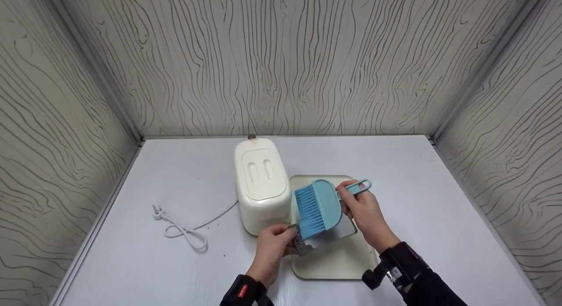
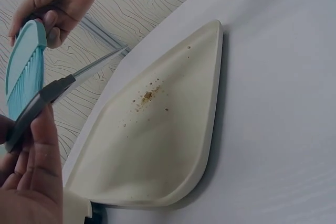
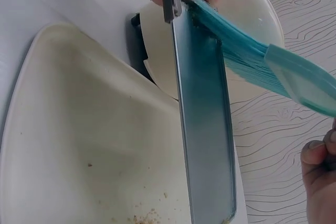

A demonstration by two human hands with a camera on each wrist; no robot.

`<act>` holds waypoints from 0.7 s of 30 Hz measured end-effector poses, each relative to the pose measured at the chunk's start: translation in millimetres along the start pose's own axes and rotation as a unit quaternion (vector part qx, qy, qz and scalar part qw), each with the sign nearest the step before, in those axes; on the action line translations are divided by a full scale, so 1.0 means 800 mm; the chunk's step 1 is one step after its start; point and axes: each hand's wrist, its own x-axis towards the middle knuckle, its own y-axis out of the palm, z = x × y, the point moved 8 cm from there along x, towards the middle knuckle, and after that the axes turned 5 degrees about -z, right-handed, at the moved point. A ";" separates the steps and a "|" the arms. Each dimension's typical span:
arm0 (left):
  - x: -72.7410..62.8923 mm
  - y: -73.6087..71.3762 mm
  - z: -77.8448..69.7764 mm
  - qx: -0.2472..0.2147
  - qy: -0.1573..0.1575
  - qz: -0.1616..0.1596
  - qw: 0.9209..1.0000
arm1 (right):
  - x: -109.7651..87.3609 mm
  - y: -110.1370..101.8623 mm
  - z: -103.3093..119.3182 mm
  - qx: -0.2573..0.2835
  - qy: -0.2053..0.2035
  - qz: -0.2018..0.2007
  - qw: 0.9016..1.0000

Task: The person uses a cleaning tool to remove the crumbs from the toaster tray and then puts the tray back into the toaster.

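Note:
My left hand [image 1: 270, 250] pinches the grey slotted end of a metal crumb tray [image 3: 205, 124], which slants over a beige serving tray [image 1: 336, 264]. A light-blue brush [image 1: 328, 203] is in my right hand [image 1: 365, 214], gripped by its looped handle. Its blue bristles [image 3: 231, 35] lie against the metal sheet close to the grey end, right beside my left fingers. Brown crumbs [image 2: 148, 96] are scattered over the serving tray below, with a few more toward its corner. At the far end of the metal sheet, a little crumb residue shows.
Left of the serving tray stands a cream toaster [image 1: 263, 178] with a lid on top. Its white cord and plug [image 1: 184, 231] lie on the white table [image 1: 197, 165] farther left. Wood-grain panels [image 1: 281, 64] enclose the table at the back and both sides.

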 end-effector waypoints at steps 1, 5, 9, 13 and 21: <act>0.000 0.000 0.000 0.000 0.001 0.001 1.000 | 0.000 -0.002 0.000 -0.004 -0.001 -0.002 1.000; 0.000 0.000 0.001 0.002 0.002 0.006 1.000 | 0.001 -0.011 -0.002 -0.010 -0.006 -0.009 1.000; 0.000 -0.001 0.002 0.008 0.003 0.007 1.000 | 0.001 -0.024 -0.004 -0.013 -0.002 -0.022 1.000; 0.000 -0.001 0.002 0.010 0.005 0.011 1.000 | 0.002 -0.040 -0.007 -0.029 0.004 -0.038 0.999; -0.001 0.000 0.000 -0.003 0.018 0.022 1.000 | 0.004 -0.066 -0.011 -0.077 -0.015 -0.056 0.995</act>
